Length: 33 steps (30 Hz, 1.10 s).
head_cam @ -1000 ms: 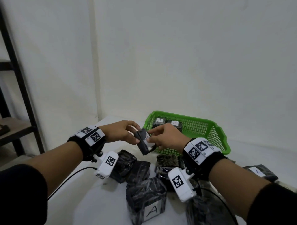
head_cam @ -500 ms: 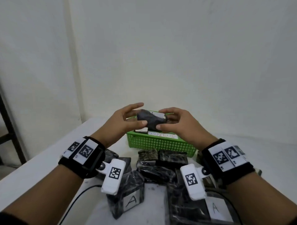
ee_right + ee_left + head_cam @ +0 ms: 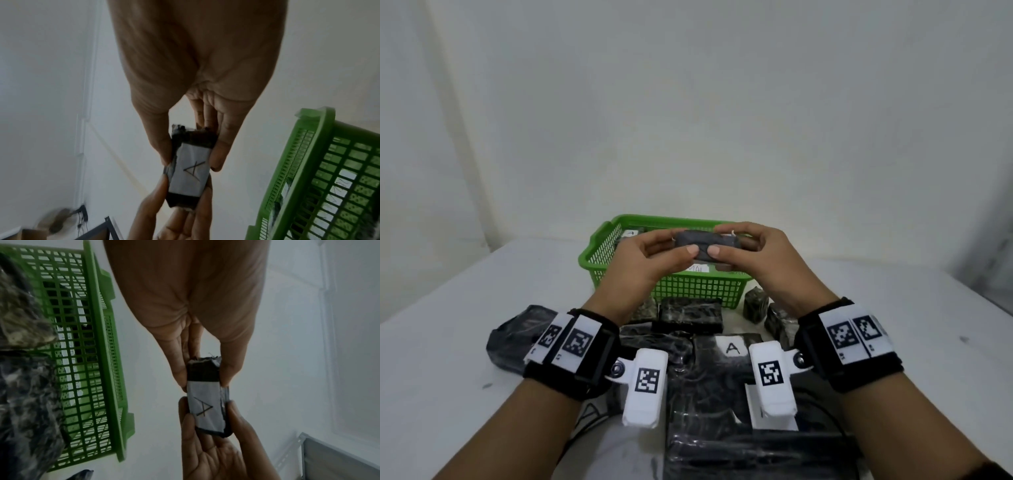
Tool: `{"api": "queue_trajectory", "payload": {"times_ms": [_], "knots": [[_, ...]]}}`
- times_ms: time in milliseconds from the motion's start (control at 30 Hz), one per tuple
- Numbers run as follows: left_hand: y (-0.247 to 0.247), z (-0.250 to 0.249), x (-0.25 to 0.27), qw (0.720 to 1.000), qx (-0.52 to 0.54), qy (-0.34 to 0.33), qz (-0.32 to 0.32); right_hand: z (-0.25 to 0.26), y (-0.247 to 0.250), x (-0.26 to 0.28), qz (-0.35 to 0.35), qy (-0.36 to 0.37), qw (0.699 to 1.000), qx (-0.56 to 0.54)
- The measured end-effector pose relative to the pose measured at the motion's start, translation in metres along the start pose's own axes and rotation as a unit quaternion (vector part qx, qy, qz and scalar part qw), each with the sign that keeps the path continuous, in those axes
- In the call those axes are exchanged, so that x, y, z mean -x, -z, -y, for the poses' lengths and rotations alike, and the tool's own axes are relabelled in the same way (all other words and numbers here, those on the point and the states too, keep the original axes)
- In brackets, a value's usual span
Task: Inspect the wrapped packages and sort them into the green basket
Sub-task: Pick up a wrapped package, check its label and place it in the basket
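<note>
Between both hands' fingers (image 3: 690, 249), package (image 3: 707, 241)

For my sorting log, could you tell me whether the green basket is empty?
Not empty: the green basket already holds wrapped packages with white labels.

We see the basket (image 3: 599, 253) in bright green w/ an open grid mesh. The pkg (image 3: 707, 245) held above it is dark grey-black on top; its underside carries a white label (image 3: 205, 404) w/ a thin black "A". Pkgs on the table (image 3: 688, 315) are black w/ grey-white marbled streaks, one w/ a white label (image 3: 732, 347) marked "A" in black. The table (image 3: 465, 308) is white w/ a few grey smudges. Wrist bands (image 3: 578, 349) are black w/ white tags bearing black square codes. Wall (image 3: 688, 102) is plain off-white.
</note>
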State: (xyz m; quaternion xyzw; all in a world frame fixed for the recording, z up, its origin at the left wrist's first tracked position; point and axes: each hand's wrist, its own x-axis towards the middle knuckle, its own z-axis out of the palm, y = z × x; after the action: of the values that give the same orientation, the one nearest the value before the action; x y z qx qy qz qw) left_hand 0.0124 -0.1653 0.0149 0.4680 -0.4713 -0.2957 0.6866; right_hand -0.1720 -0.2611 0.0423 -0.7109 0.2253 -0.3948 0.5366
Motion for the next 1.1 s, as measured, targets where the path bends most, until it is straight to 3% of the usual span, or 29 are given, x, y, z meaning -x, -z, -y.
{"api": "queue_trajectory", "payload": {"times_ms": [133, 400, 700, 1100], "knots": [[-0.003, 0.003, -0.004, 0.998, 0.06, 0.018, 0.009, -0.004, 0.01, -0.001, -0.002, -0.008, 0.999, -0.043], [-0.006, 0.013, 0.002, 0.998, -0.047, 0.001, 0.031, -0.02, 0.01, 0.007, -0.016, -0.004, 1.0, 0.013], [0.001, 0.007, 0.004, 0.999, 0.004, -0.001, 0.042, -0.016, 0.014, 0.017, -0.013, 0.019, 1.0, -0.005], [-0.003, -0.004, 0.016, 0.995, -0.061, -0.044, 0.069, -0.025, 0.011, 0.023, -0.01, 0.039, 0.999, 0.012]]}}
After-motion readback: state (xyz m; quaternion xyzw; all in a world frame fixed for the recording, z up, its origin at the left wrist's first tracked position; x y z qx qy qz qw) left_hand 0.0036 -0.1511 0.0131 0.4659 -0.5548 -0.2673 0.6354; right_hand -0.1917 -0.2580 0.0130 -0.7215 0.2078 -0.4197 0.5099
